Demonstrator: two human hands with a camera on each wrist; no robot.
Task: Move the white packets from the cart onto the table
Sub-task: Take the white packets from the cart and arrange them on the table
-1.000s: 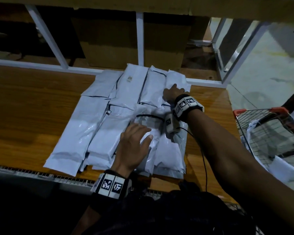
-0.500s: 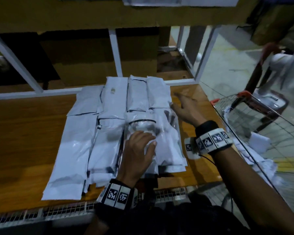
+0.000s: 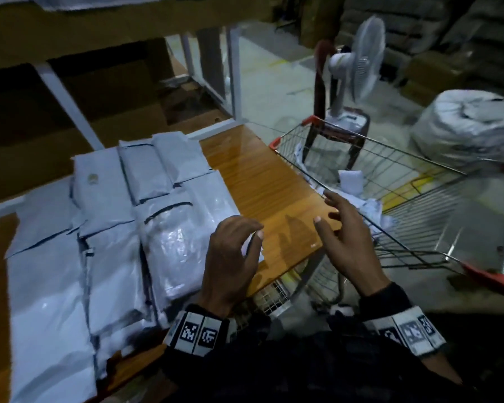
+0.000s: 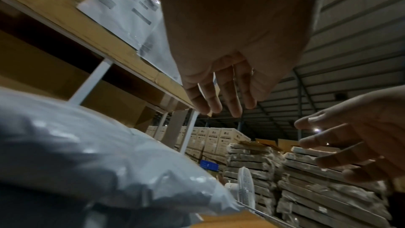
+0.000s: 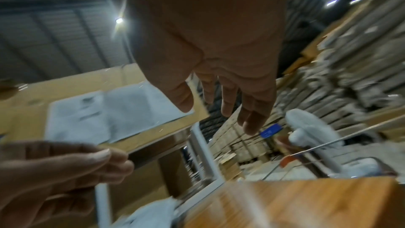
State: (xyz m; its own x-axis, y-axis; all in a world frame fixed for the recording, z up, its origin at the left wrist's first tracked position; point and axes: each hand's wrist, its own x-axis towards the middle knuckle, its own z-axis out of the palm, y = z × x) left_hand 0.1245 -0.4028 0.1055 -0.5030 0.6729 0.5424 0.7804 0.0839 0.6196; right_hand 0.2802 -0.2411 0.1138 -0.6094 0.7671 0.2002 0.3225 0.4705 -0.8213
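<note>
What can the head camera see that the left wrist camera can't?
Only the head view shows the cart with packets left inside, a chair and a big white sack. Only the left wrist view shows stacked boxes and the papers taped up on the shelf. Both show both empty hands, the packets on the table and the fan.

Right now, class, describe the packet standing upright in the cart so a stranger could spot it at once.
Find the wire cart with red corners beside the wooden table. Inside lies a heap of crumpled white packets. The upright packet stands behind that heap, a smooth, plump, pillow-like rectangle, while its neighbours lie flat and wrinkled.
</note>
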